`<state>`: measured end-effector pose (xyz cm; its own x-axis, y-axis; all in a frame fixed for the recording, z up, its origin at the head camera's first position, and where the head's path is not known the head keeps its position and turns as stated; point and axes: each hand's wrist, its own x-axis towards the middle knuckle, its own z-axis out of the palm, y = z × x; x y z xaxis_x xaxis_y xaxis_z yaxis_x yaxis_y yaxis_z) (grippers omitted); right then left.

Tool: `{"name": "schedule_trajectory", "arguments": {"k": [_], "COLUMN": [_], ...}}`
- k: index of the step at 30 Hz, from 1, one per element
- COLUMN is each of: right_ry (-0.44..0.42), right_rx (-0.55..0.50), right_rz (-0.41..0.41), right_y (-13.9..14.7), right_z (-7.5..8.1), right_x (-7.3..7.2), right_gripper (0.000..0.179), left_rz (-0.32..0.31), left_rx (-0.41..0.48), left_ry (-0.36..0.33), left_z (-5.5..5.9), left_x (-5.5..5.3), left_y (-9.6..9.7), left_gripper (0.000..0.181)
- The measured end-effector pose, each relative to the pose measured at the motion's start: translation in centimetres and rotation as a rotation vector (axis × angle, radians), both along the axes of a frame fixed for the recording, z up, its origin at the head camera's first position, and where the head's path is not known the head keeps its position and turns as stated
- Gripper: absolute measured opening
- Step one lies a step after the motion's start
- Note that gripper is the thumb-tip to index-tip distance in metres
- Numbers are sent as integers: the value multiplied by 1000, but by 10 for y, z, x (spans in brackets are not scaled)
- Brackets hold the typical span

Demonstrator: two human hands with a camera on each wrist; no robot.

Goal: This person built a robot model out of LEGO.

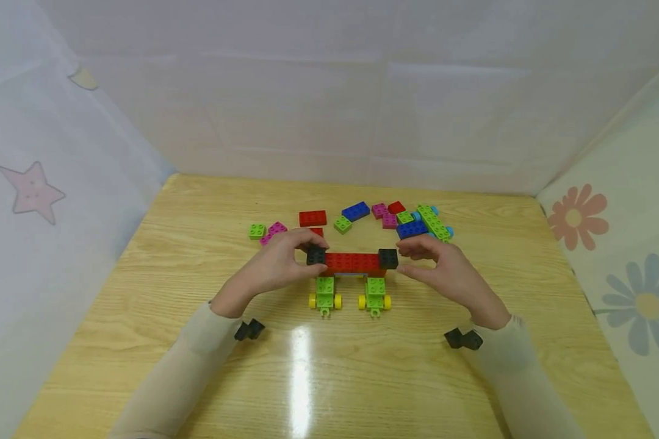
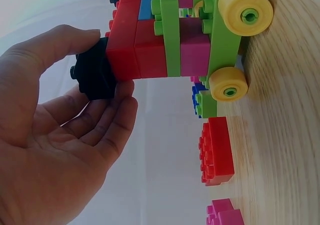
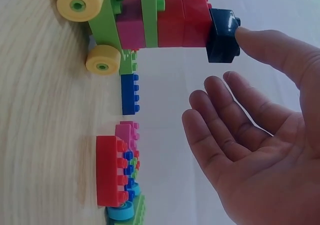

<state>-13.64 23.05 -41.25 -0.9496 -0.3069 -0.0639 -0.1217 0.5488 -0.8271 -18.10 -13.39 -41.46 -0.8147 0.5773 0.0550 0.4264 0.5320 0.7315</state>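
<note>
A toy brick structure stands on the wooden table, topped by a row of red bricks (image 1: pixel 354 263). My left hand (image 1: pixel 277 262) pinches the black brick (image 2: pixel 95 70) at the row's left end between thumb and fingers. At the right end sits another black brick (image 3: pixel 222 35). My right hand (image 1: pixel 442 268) is beside that one, its thumb tip right at the studs and its other fingers extended apart from it. Beneath the red row are green bricks, magenta bricks (image 2: pixel 194 47) and two green wheeled bases (image 1: pixel 325 292) with yellow wheels (image 2: pixel 245 10).
Behind the structure lie loose bricks: a red brick (image 1: pixel 312 218), a blue brick (image 1: pixel 356 211), a green brick (image 1: pixel 257 231) and several magenta ones. A green base with blue wheels (image 1: pixel 434 222) lies at the back right. Pale printed cloth (image 1: pixel 329 110) hangs behind the table (image 1: pixel 395 378).
</note>
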Motion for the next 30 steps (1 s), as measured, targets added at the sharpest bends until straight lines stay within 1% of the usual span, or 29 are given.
{"name": "schedule_trajectory", "arguments": {"k": [4,7,13,17,22,26,30], "right_ry": [15,17,9,-13,-31,-48,-64], "right_rx": [15,28,72,94,102,111,138], "right_rz": [-3,-3,-11,-14,-12,-35,-67], "right_y": [1,3,4,2,-1,-1,-1], "right_z": [4,6,2,-3,-7,-8,-13], "right_x": [-3,-6,-19,-33,-55,-71,-87], "right_gripper": [43,44,44,47,44,47,52], "left_rz": [6,9,10,5,3,1,9], "left_rx": [-8,-9,-25,-32,-41,-61,-78], "left_ry": [7,-6,-1,-1,-17,-21,-19], "left_z": [0,1,2,2,3,3,1], "left_x": [0,1,2,2,3,3,3], "left_y": [-3,-5,-8,-9,-9,-7,-7], "left_gripper": [39,38,38,39,42,44,43]}}
